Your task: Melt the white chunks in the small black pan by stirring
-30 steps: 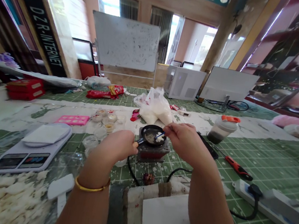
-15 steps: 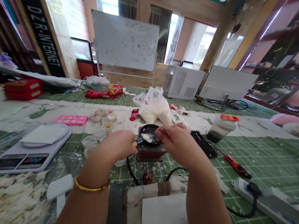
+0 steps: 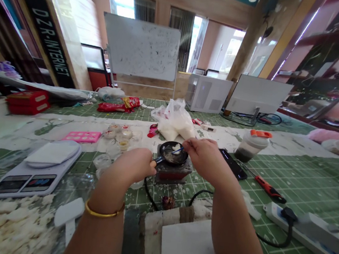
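Note:
A small black frying pan (image 3: 180, 160) sits on a little hot plate (image 3: 172, 176) at the middle of the table. My left hand (image 3: 136, 163) is closed round the pan's handle from the left. In my right hand (image 3: 202, 155), fingers pinched together, is a thin blue stick-like tool (image 3: 178, 149) whose far end reaches into the pan. Its tip touches or lies beside a soft white lump (image 3: 176, 147) near the pan's far side. Whitish smears cover the pan's bottom. The kind of tool cannot be made out.
Left of the pan stand small clear cups (image 3: 102, 161), a pink mould (image 3: 82, 135) and a kitchen scale (image 3: 36, 168). White dough pieces (image 3: 9, 227) lie front left. A bag of white powder (image 3: 174, 125) stands behind. To the right are a phone (image 3: 233, 164), a screwdriver (image 3: 269, 189) and a power strip (image 3: 307, 234).
My right hand has shifted slightly right, with the tool still in it. The white lump has moved from the pan's near left to its far side. My left hand stays on the handle.

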